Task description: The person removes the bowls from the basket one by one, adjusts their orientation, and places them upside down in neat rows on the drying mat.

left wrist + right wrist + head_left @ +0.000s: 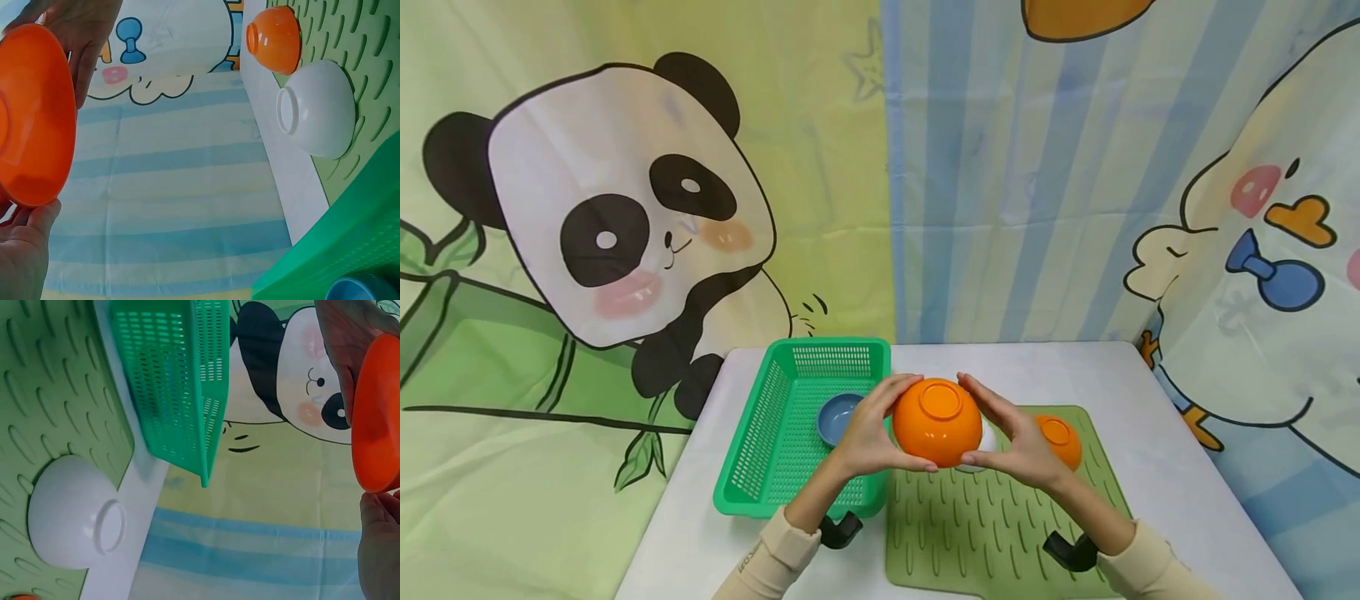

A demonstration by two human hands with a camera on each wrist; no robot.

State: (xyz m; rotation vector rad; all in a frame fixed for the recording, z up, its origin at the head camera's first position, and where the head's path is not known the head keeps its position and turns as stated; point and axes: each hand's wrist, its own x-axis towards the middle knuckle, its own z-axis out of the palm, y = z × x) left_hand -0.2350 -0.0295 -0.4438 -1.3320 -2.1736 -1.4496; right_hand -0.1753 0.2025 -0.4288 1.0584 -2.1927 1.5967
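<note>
An orange bowl (937,423) is held up in front of the body, its ringed base facing the head camera. My left hand (871,432) grips its left side, thumb along the lower edge and fingers toward the top. On the opposite side my right hand (1018,437) holds it the same way, as the left wrist view also shows. Behind it, mostly hidden in the head view, a white bowl (320,111) lies upside down on the green drying mat (958,533). A smaller orange bowl (1060,442) sits upside down on that mat, to the right.
Left of the mat stands a green plastic basket (758,433) with perforated walls. A blue bowl (835,419) lies inside it, partly behind my left hand. The white table (677,533) ends at a printed curtain (820,208) along the back.
</note>
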